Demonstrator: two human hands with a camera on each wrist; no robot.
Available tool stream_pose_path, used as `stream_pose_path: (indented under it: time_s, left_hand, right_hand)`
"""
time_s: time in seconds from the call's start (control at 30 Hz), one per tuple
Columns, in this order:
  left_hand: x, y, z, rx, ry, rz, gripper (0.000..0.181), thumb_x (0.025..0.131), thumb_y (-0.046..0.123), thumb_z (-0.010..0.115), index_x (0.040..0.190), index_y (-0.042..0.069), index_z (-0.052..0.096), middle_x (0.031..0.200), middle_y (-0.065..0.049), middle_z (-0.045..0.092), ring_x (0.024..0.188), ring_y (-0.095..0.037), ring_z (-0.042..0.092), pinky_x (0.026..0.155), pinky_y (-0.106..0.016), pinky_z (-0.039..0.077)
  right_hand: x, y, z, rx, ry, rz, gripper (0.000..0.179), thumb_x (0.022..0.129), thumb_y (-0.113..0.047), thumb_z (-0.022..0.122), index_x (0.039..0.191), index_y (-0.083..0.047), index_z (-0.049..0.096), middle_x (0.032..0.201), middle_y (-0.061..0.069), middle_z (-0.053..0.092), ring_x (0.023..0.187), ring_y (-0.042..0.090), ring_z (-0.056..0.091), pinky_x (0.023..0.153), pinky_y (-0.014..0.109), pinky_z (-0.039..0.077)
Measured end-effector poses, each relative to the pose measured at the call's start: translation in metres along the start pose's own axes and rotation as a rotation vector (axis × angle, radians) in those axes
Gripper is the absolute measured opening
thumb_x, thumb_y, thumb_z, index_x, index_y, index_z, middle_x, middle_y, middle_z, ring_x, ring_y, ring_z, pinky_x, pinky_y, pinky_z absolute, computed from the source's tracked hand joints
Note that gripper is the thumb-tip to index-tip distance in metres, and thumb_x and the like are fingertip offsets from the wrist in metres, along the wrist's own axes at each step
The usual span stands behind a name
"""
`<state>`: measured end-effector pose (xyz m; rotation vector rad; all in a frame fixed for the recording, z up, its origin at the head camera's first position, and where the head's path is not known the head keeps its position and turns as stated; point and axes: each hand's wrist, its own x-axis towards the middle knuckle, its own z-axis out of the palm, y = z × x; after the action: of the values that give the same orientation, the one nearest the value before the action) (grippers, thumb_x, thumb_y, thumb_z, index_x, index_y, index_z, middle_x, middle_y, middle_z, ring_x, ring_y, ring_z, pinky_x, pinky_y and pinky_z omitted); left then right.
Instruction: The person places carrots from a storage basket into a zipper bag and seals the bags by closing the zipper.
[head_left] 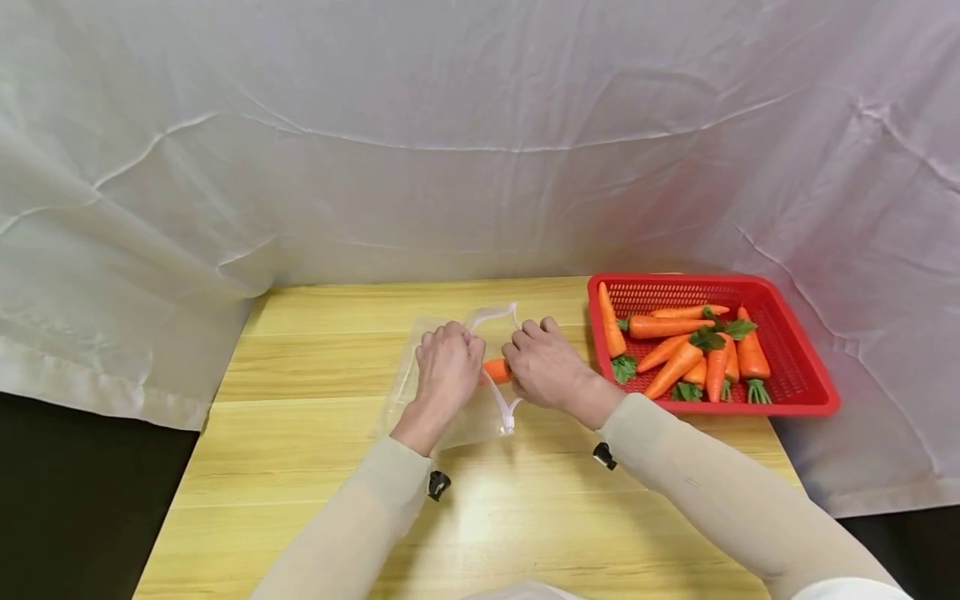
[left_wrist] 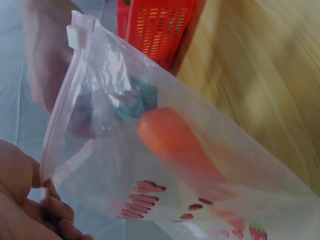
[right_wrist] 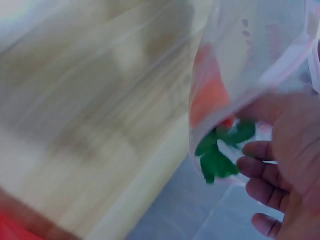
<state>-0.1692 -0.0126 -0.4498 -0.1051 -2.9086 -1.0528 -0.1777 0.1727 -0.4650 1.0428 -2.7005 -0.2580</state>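
Observation:
A clear zip bag point(head_left: 465, 423) with a slider at one end of its mouth is held open above the table. My left hand point(head_left: 447, 367) pinches the rim of its mouth, as the left wrist view also shows. Most of an orange carrot point(left_wrist: 175, 142) lies inside the bag, its tip pointing toward the closed end. At the mouth, my right hand point(head_left: 546, 367) holds the carrot near its green leafy top point(right_wrist: 217, 157). The bag's rim partly hides the thumb and the exact grip. Small printed pictures point(left_wrist: 142, 202) mark the plastic.
To the right, a red plastic basket point(head_left: 806, 367) with perforated sides holds several more carrots point(head_left: 678, 369) with green tops. Under everything is a light wooden table point(head_left: 300, 467). A pale curtain point(head_left: 450, 167) hangs behind and along both sides.

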Motion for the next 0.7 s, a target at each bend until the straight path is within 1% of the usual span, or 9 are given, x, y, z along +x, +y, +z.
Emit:
stream_pose_path:
  time_s: [0.1, 0.2, 0.3, 0.37, 0.5, 0.6, 0.7]
  left_hand:
    - [0.0, 0.001, 0.0, -0.016, -0.007, -0.003, 0.02, 0.102, 0.023, 0.048, 0.091, 0.01, 0.058, 0.086, -0.007, 0.059, 0.088, -0.031, 0.051, 0.087, -0.045, 0.041]
    - [-0.001, 0.001, 0.0, -0.012, -0.013, 0.0, 0.021, 0.102, 0.023, 0.048, 0.09, 0.009, 0.057, 0.086, -0.008, 0.058, 0.088, -0.032, 0.051, 0.087, -0.045, 0.041]
    - [-0.001, -0.002, 0.0, 0.017, -0.01, -0.001, 0.021, 0.102, 0.023, 0.049, 0.088, 0.01, 0.056, 0.085, -0.007, 0.057, 0.086, -0.031, 0.051, 0.084, -0.044, 0.04]
    - [-0.001, -0.004, 0.0, 0.027, 0.0, -0.004, 0.02, 0.101, 0.022, 0.05, 0.087, 0.01, 0.056, 0.084, -0.007, 0.056, 0.085, -0.031, 0.05, 0.083, -0.043, 0.039]
    - [0.0, -0.009, 0.001, 0.029, 0.011, -0.012, 0.017, 0.1, 0.021, 0.051, 0.088, 0.01, 0.057, 0.084, -0.008, 0.056, 0.086, -0.032, 0.049, 0.085, -0.044, 0.039]
    - [0.001, -0.012, 0.001, 0.03, 0.008, -0.01, 0.016, 0.099, 0.02, 0.052, 0.089, 0.009, 0.058, 0.084, -0.009, 0.057, 0.086, -0.033, 0.049, 0.086, -0.044, 0.039]
    - [0.002, -0.014, 0.001, 0.034, 0.003, -0.018, 0.016, 0.1, 0.02, 0.052, 0.089, 0.009, 0.058, 0.084, -0.008, 0.057, 0.087, -0.032, 0.049, 0.086, -0.043, 0.038]
  right_hand:
    - [-0.001, -0.001, 0.004, 0.035, 0.041, -0.016, 0.013, 0.091, -0.023, 0.076, 0.09, -0.012, 0.067, 0.083, 0.002, 0.067, 0.084, 0.026, 0.057, 0.079, 0.041, 0.043]
    - [-0.001, -0.002, 0.007, 0.093, 0.097, -0.031, 0.014, 0.096, -0.025, 0.074, 0.093, -0.012, 0.068, 0.086, 0.001, 0.07, 0.088, 0.026, 0.058, 0.082, 0.041, 0.045]
    - [-0.002, -0.001, 0.007, 0.142, 0.144, -0.012, 0.016, 0.098, -0.028, 0.072, 0.099, -0.012, 0.068, 0.092, 0.002, 0.069, 0.093, 0.027, 0.059, 0.085, 0.043, 0.045]
    - [-0.004, 0.002, 0.005, 0.162, 0.16, 0.011, 0.015, 0.098, -0.026, 0.071, 0.101, -0.012, 0.068, 0.095, 0.003, 0.068, 0.096, 0.027, 0.059, 0.086, 0.043, 0.044]
    - [-0.013, 0.016, 0.002, 0.142, 0.167, 0.05, 0.012, 0.097, -0.02, 0.071, 0.104, -0.011, 0.069, 0.101, 0.005, 0.068, 0.097, 0.028, 0.06, 0.086, 0.042, 0.044]
    - [-0.024, 0.029, 0.004, 0.116, 0.166, 0.073, 0.013, 0.096, -0.018, 0.071, 0.105, -0.009, 0.069, 0.102, 0.007, 0.068, 0.097, 0.03, 0.06, 0.086, 0.043, 0.044]
    - [-0.037, 0.044, 0.008, 0.09, 0.166, 0.09, 0.012, 0.096, -0.016, 0.071, 0.104, -0.008, 0.068, 0.101, 0.009, 0.067, 0.097, 0.032, 0.06, 0.087, 0.046, 0.044]
